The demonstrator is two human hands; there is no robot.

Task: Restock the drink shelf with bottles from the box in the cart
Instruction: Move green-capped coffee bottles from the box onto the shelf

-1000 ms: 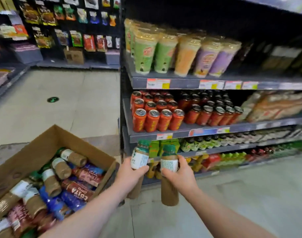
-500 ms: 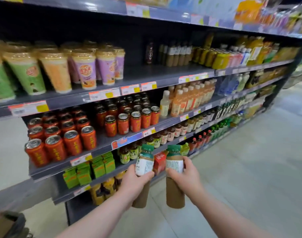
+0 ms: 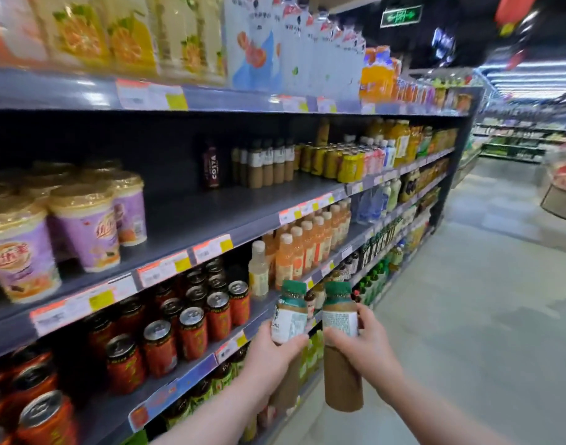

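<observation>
1. Two bottles held upright side by side in front of a store aisle's shelving, close together, low in the view.
2. Left hand (image 3: 269, 351) wrapped around a green-capped bottle (image 3: 289, 319) of tan drink, white label facing out.
3. Right hand (image 3: 368, 348) gripping a second green-capped bottle (image 3: 341, 364) just beside the first, its brown lower half showing below the fingers.
4. Behind the bottles, red cans (image 3: 191, 329) packed in rows on the lower shelf, silver tops up.
5. Above those, purple cups (image 3: 89, 226) with gold lids at the left of the middle shelf (image 3: 211, 220), then a wide bare stretch of that shelf.
6. Far back on that shelf, one dark Costa bottle (image 3: 211, 167) standing just left of a short row of matching tan bottles (image 3: 269, 167).
7. Further right, yellow cans (image 3: 336, 160); one level down, orange juice bottles (image 3: 307, 242).
8. Top shelf lined with large juice and water bottles, blurred.
</observation>
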